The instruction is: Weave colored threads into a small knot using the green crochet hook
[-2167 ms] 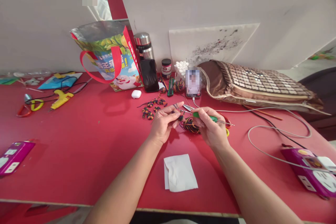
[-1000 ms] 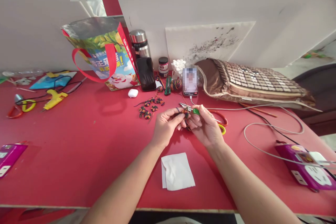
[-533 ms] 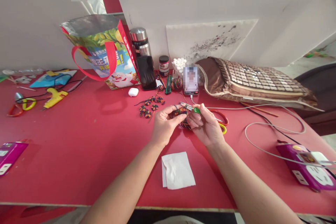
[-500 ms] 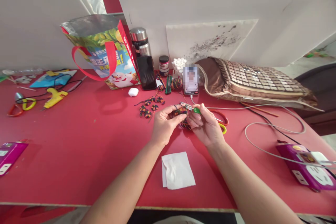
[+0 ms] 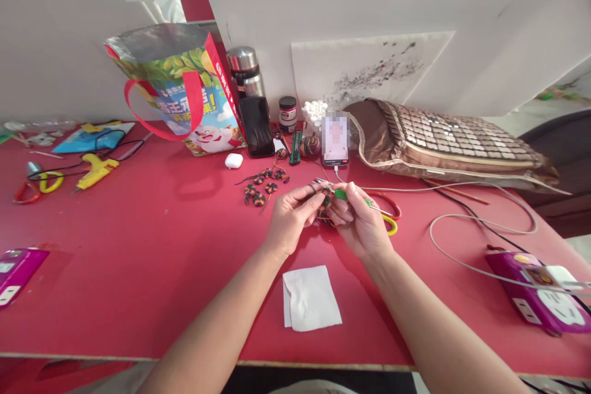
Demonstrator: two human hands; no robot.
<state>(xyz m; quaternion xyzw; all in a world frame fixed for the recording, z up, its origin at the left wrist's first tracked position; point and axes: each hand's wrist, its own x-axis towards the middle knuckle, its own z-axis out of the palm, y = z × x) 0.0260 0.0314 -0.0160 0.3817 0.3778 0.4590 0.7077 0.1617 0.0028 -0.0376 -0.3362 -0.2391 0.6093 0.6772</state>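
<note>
My left hand point(image 5: 290, 217) pinches a small piece of multicoloured crochet point(image 5: 325, 198), with a dark strand of yarn looped over its forefinger. In my right hand point(image 5: 362, 221) is a crochet hook point(image 5: 340, 194) with a green handle; its metal end meets the crochet piece, partly hidden by fingers. Below and between the hands shows some of a yarn bundle point(image 5: 324, 217). Behind them lie scissors with red and yellow handles point(image 5: 391, 225), their blades mostly covered. Several small crocheted flowers point(image 5: 258, 199) rest on the red table left of my left hand.
A folded white tissue point(image 5: 312, 298) lies nearest me. Farther back stand a phone with a lit screen point(image 5: 335, 141), a dark phone point(image 5: 258, 127), a yarn ball point(image 5: 310, 146), a jar point(image 5: 287, 114) and a shopping bag point(image 5: 180, 92). A cable point(image 5: 443, 186) crosses the right side.
The crochet piece has turned between my fingers, showing less of its face than half a second ago. The hook's handle has tilted in my right hand, exposing more of it.
</note>
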